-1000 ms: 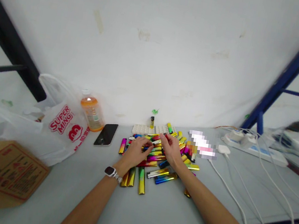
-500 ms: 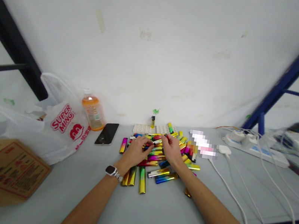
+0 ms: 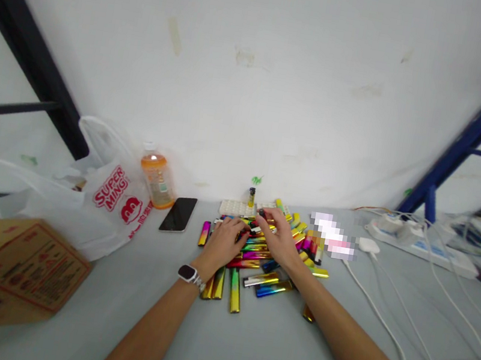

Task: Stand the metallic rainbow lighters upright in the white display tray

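Many shiny, multicoloured lighters (image 3: 235,292) lie heaped on the grey table, with my hands over the middle of the pile. My left hand (image 3: 225,241), wearing a watch, is closed with bent fingers around a lighter; its pale end with a dark part (image 3: 255,229) shows by the fingertips. My right hand (image 3: 280,240) is just to the right, thumb and fingers pinched on another lighter with a dark head (image 3: 261,212), mostly hidden by the fingers. Behind the hands, a yellow lighter (image 3: 251,198) stands upright on a white gridded tray (image 3: 230,207).
On the left are a black phone (image 3: 178,214), an orange drink bottle (image 3: 157,179), a white plastic bag (image 3: 117,224) and a cardboard box (image 3: 25,273). Rightward lie a lit, blurred-out phone (image 3: 328,230), a white charger (image 3: 368,246), cables and a power strip (image 3: 430,249).
The view has shifted slightly, so everything sits a little further right. My right hand has lifted a little and turned away from the pale lighter end by my left fingertips.
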Demonstrator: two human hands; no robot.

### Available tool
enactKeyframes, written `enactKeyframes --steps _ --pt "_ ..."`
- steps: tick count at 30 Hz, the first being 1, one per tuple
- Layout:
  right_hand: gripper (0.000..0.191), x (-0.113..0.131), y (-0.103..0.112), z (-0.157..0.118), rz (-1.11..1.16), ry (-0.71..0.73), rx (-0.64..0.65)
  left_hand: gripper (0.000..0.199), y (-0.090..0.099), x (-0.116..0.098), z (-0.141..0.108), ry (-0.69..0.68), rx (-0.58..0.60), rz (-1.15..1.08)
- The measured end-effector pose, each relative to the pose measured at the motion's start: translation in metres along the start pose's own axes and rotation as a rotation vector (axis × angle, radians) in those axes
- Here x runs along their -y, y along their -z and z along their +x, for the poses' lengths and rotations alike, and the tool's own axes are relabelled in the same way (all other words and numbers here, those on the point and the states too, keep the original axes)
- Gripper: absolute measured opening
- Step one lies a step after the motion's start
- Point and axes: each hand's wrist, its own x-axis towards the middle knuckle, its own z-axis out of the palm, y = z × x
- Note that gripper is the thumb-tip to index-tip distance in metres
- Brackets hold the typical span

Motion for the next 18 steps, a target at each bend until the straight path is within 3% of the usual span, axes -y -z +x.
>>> enactKeyframes --steps 3,8,11,14,18 --pt "0.028 -0.003 0.004 0.011 -0.129 0.069 0.012 0.022 0.003 -0.002 -0.001 0.013 0.023 0.032" --pt "0.029 -0.022 0.001 0.045 -0.237 0.053 0.094 0.020 0.007 -0.003 -0.003 0.017 0.057 0.039" --pt "0.025 -0.034 -0.007 0.073 -0.349 0.160 0.144 0.020 0.007 -0.003 -0.003 0.026 0.071 0.049" --pt "0.022 -0.041 -0.015 0.100 -0.482 0.265 0.229 0.020 0.006 -0.002 -0.002 0.041 0.066 0.039" --pt "0.024 -0.046 -0.023 0.122 -0.626 0.276 0.361 0.019 0.006 -0.003 -0.003 0.061 0.060 0.022"
